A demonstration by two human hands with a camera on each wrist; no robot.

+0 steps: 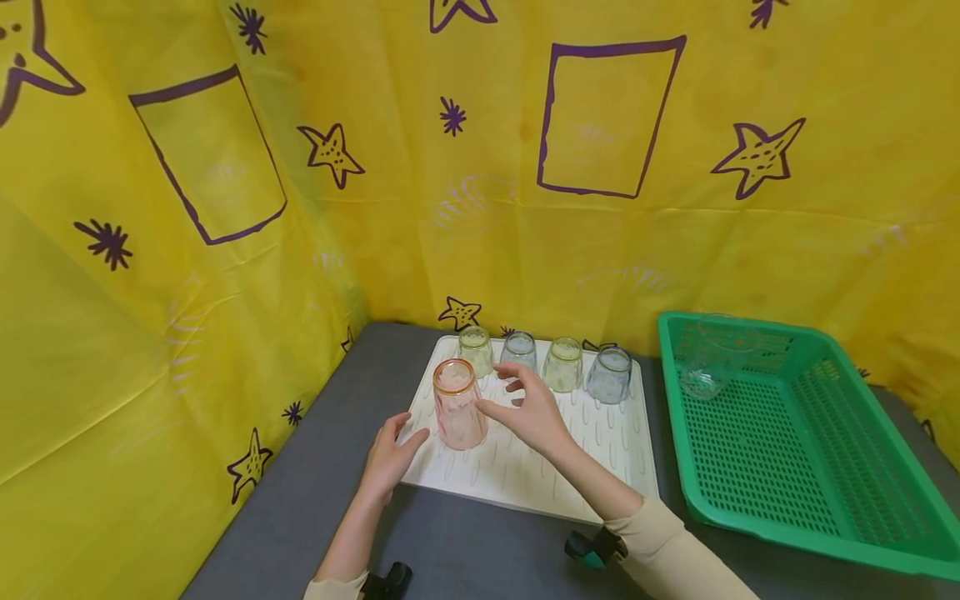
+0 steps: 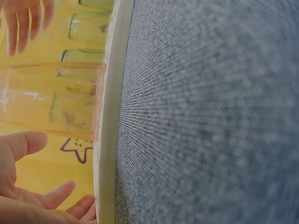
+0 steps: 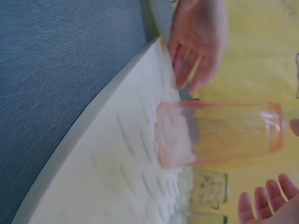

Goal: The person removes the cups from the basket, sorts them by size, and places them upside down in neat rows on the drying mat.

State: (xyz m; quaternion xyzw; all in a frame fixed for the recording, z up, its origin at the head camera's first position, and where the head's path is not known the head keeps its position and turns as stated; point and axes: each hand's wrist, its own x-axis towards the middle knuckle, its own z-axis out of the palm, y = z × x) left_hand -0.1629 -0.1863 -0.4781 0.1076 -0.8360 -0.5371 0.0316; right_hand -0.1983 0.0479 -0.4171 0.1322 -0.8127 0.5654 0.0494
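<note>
A tall pink glass (image 1: pixel 459 412) stands on a white ridged mat (image 1: pixel 540 475), its narrower end up. My left hand (image 1: pixel 390 454) is at the mat's left front edge, fingers spread and slightly bent, apart from the glass. To the right of the glass, my right hand (image 1: pixel 531 408) has loosely bent fingers and its thumb close to the glass's side. In the right wrist view a gap shows between the pink glass (image 3: pixel 219 134) and the fingers (image 3: pixel 275 198). Neither hand holds anything.
Along the mat's back edge are several short glasses, among them a green one (image 1: pixel 562 367) and a grey-blue one (image 1: pixel 609 377). A green perforated basket (image 1: pixel 686 467) at the right contains a clear glass (image 1: pixel 705 371). A yellow patterned cloth (image 1: pixel 480 258) hangs behind the grey table (image 1: pixel 315 450).
</note>
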